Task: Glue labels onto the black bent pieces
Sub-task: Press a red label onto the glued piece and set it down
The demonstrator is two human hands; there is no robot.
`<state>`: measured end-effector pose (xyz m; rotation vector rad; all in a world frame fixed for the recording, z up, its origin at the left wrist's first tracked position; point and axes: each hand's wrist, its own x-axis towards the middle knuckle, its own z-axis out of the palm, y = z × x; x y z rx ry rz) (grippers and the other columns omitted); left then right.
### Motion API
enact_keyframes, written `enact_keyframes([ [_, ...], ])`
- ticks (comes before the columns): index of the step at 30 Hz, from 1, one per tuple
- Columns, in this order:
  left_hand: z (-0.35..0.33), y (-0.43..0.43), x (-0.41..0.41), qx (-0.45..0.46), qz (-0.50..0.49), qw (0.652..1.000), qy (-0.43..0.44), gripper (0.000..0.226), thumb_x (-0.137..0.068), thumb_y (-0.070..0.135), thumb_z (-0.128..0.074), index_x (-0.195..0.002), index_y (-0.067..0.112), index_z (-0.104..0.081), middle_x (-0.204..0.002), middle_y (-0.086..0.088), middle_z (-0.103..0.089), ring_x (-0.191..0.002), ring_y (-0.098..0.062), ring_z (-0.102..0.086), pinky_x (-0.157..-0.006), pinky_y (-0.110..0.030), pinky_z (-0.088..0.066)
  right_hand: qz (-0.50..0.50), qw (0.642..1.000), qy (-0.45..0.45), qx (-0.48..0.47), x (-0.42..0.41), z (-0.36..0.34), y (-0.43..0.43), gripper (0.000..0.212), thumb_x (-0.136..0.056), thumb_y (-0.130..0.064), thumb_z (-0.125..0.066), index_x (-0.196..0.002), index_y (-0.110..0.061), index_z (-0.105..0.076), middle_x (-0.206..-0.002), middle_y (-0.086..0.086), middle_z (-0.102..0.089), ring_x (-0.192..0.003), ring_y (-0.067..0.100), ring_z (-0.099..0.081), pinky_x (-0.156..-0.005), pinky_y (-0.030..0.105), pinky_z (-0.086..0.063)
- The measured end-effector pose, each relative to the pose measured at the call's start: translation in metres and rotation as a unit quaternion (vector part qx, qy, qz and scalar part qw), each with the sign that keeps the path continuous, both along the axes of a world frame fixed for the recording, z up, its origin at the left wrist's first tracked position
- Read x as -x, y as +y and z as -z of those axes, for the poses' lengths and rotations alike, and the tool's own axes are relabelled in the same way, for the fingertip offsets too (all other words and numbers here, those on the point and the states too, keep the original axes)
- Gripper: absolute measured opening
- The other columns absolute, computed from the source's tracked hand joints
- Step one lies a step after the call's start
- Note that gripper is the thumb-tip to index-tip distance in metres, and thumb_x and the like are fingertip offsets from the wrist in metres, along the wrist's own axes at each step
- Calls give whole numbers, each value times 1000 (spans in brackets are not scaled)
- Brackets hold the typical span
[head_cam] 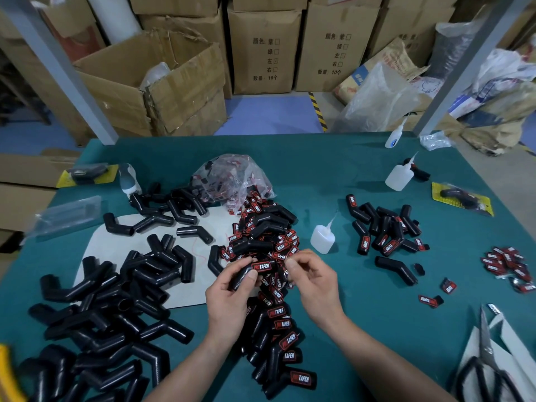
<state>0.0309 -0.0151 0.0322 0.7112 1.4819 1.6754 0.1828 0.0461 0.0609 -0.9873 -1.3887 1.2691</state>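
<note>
Above the green tabletop (362, 175) the left hand (229, 291) grips a labelled piece (245, 274); whether the right hand (314, 281), fingers curled, holds anything is unclear.

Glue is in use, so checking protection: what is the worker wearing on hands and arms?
Nothing visible. Left hand and right hand are bare, without gloves, rings or a watch; no sleeves reach into view.
</note>
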Motion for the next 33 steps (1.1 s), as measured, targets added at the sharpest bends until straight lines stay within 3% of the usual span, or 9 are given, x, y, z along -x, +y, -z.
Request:
enact_keyframes([
  [6,-3,-1,-1,-3,3,1000,-21,26,-83,23,-74,-106,31,-81,-113,-9,-77,-106,-37,-73,-94,-45,-60,-64,998,8,28,6,4,-5,16,-81,-10,-80,-91,-22,-77,-87,-5,-65,-77,5,-60,-71,16,-49],
  [9,-2,-3,-1,-10,9,1000,-2,26,-85,25,-75,-108,35,-79,-115,-5,-77,-108,-34,-73,-93,-39,-60,-57,998,5,16,5,5,-2,21,-80,-3,-81,-90,-21,-77,-84,-6,-66,-76,5,-61,-71,19,-50],
  [15,1,-4,-1,-2,17,999,41,23,-89,29,-79,-112,32,-78,-117,-1,-76,-112,-26,-71,-100,-58,-55,-35,999,-11,18,7,9,-4,18,-82,-7,-81,-82,-24,-78,-80,1,-67,-75,8,-60,-71,21,-48],
  [17,-1,-5,-2,-8,17,999,45,25,-87,27,-76,-110,36,-78,-118,2,-75,-112,-21,-71,-96,-50,-59,-34,999,-6,31,7,11,-5,15,-83,-9,-80,-81,-23,-77,-80,2,-67,-74,10,-60,-70,25,-49],
  [21,-5,-6,-3,-38,18,996,80,32,-89,19,-76,-106,46,-78,-117,10,-75,-111,-9,-70,-91,-17,-54,-30,999,-8,37,8,11,-6,11,-84,-7,-79,-80,-16,-76,-79,4,-66,-74,11,-58,-70,28,-47],
  [24,-6,-4,-3,-40,13,995,96,33,-87,21,-76,-105,48,-77,-115,11,-75,-111,-7,-69,-96,-14,-50,-30,999,-10,40,9,8,-7,9,-85,-16,-77,-77,-13,-75,-77,4,-65,-73,12,-58,-70,30,-48],
  [27,-5,-4,-3,-44,12,993,109,38,-86,17,-75,-105,49,-77,-116,11,-75,-111,-5,-68,-96,-13,-48,-39,998,-42,33,6,7,-5,29,-91,-33,-68,-64,-20,-69,-64,1,-60,-65,14,-54,-67,35,-47],
  [30,-4,-4,-4,-50,17,992,118,45,-88,9,-78,-106,51,-76,-115,14,-74,-111,-4,-68,-96,-11,-48,-53,996,-28,72,8,7,-8,18,-85,-36,-74,-75,-22,-76,-59,-11,-57,-57,4,-48,-56,20,-40],
  [33,-6,-4,-5,-66,11,988,142,36,-86,22,-76,-107,51,-75,-114,17,-73,-111,-3,-67,-95,-10,-47,-50,995,-40,82,9,13,-8,24,-81,-36,-78,-79,-12,-76,-58,-5,-49,-57,11,-40,-52,23,-34],
])
